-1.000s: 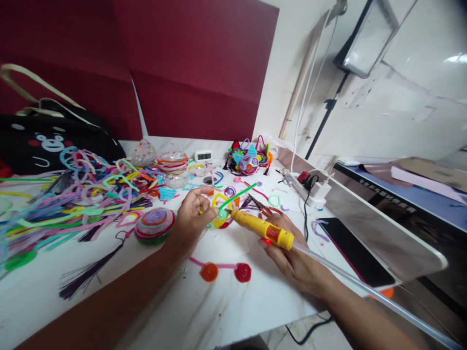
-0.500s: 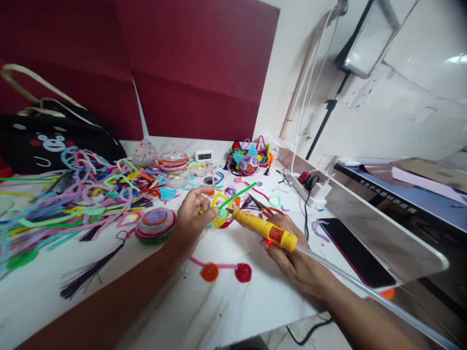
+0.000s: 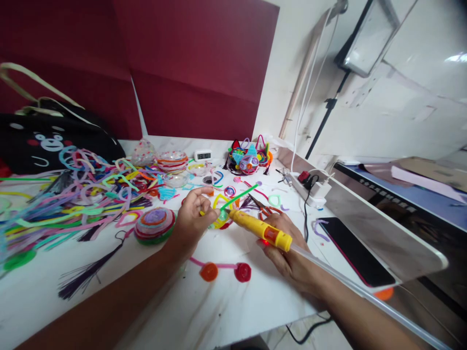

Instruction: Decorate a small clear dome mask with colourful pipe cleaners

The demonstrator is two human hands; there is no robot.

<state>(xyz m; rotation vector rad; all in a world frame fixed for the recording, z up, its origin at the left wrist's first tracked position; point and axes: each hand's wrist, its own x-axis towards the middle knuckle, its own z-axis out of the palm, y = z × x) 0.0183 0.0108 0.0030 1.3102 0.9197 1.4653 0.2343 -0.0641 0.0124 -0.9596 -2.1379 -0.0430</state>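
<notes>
My left hand (image 3: 193,218) pinches a green pipe cleaner (image 3: 239,195) between thumb and fingers, its free end pointing up to the right. My right hand (image 3: 288,250) grips a yellow glue pen (image 3: 260,229) with a red light and a clear glue stick (image 3: 346,282) trailing behind. The pen's tip touches the pipe cleaner right by my left fingertips. Under them lies a small yellow, green and red coiled piece (image 3: 221,218) on the white table (image 3: 226,306).
A heap of coloured pipe cleaners (image 3: 73,194) covers the left side, beside a black bear bag (image 3: 47,141). A round coiled disc (image 3: 155,224), an orange and red coil pair (image 3: 224,271), a cat-face craft (image 3: 250,158), a power strip (image 3: 312,184) and a phone (image 3: 353,250) lie around.
The glue pen's tip has edged left and up to meet the green pipe cleaner at my left fingertips. My left hand has stayed in place.
</notes>
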